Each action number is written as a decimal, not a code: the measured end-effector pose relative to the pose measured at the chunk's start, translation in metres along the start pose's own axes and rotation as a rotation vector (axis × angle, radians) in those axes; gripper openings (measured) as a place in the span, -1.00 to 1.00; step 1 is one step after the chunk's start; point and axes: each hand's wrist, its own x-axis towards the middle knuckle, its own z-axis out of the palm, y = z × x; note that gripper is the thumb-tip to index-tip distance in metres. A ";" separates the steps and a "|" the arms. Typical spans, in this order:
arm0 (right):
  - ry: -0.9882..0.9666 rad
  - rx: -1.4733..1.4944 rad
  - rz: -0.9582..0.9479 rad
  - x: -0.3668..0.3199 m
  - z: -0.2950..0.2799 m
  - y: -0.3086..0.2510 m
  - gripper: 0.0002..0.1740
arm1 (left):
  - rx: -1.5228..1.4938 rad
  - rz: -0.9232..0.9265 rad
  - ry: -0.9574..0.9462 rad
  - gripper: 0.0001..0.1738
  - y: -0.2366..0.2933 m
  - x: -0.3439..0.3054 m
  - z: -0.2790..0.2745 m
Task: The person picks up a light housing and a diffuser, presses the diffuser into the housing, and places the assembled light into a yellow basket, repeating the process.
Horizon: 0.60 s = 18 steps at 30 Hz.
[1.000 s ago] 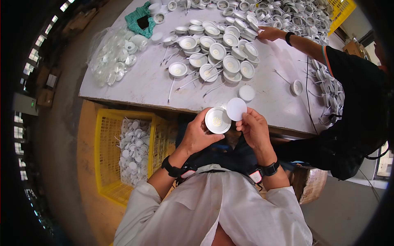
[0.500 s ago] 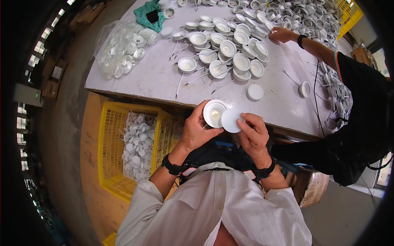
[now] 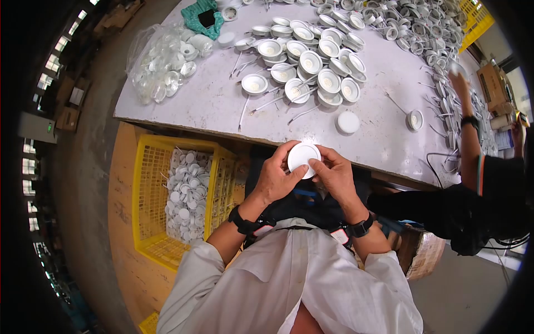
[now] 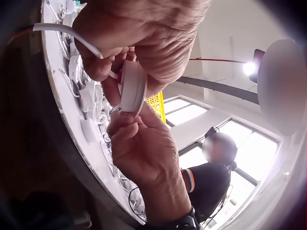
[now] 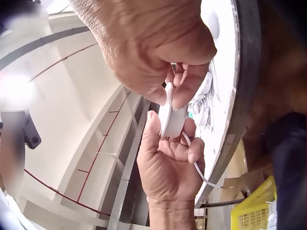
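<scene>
Both hands hold a white round downlight (image 3: 303, 158) just in front of the table edge. My left hand (image 3: 276, 177) grips its housing from the side, thumb at the rim. A flat white cover disc (image 5: 168, 95) lies over the lamp's face, hiding the LEDs in the head view. My right hand (image 3: 338, 177) pinches the disc and rim, its thumb pressing on the front. Out of the housing's back runs a white cable (image 5: 197, 168), passing by the left fingers. On the table nearby lies another white disc (image 3: 348, 122).
Many cabled downlights (image 3: 309, 62) are heaped on the table (image 3: 183, 114). A clear plastic bag (image 3: 167, 72) of white parts lies at the left. Below the edge stands a yellow crate (image 3: 146, 239) of white pieces. Another person's arm (image 3: 469, 122) reaches over the right side.
The cover disc, held beside the lamp before, now lies over its face. My right hand has come in against the lamp. The other person's arm has swung to the right.
</scene>
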 end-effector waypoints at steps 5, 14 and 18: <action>0.014 0.059 0.049 0.000 0.004 -0.004 -0.62 | 0.039 0.010 0.018 -0.44 0.001 0.000 0.000; 0.086 0.062 -0.007 0.000 0.001 0.011 -0.74 | 0.010 0.055 0.049 -0.51 -0.014 0.007 0.006; 0.121 0.096 -0.009 0.001 0.000 0.014 -0.74 | -0.025 0.055 0.062 -0.52 -0.018 0.011 0.009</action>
